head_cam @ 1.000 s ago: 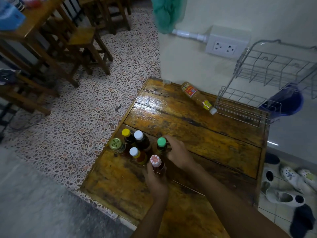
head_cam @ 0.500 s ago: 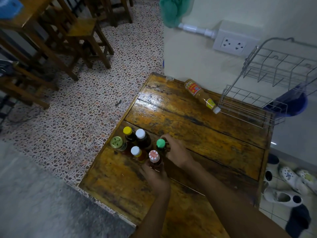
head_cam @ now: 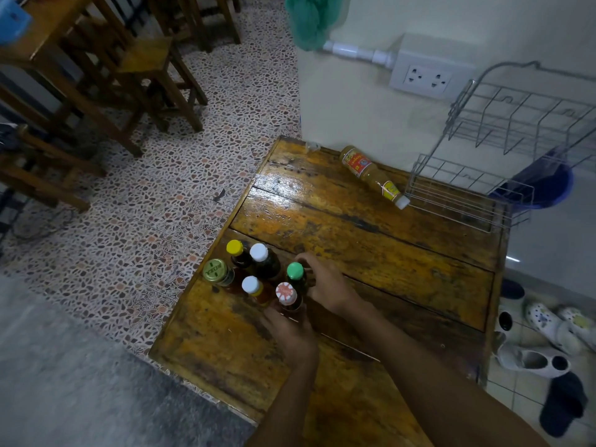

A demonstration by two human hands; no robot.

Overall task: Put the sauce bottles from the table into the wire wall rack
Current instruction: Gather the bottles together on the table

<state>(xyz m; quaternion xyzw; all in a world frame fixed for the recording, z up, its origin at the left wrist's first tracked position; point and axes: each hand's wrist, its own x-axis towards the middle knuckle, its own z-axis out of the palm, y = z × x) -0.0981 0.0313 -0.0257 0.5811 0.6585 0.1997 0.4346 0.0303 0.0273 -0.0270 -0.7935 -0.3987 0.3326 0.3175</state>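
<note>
Several sauce bottles stand clustered at the left edge of the wooden table (head_cam: 371, 253). My left hand (head_cam: 290, 333) wraps the red-and-white-capped bottle (head_cam: 286, 293) from the near side. My right hand (head_cam: 325, 282) grips the green-capped bottle (head_cam: 295, 271) from the right. Beside them stand a yellow-capped bottle (head_cam: 234, 248), two white-capped bottles (head_cam: 259, 252) and a gold-lidded jar (head_cam: 214, 270). One orange sauce bottle (head_cam: 371, 174) lies on its side near the wall. The wire wall rack (head_cam: 477, 195) hangs at the table's far right, holding no bottles.
A power socket (head_cam: 422, 77) is on the wall above the lying bottle. A blue bucket (head_cam: 541, 185) sits behind the rack. Shoes (head_cam: 541, 327) lie on the floor to the right. Wooden chairs and stools (head_cam: 145, 72) stand at the upper left.
Both hands stay on the same two bottles; the view has shifted slightly, and the bottles have not left the table.
</note>
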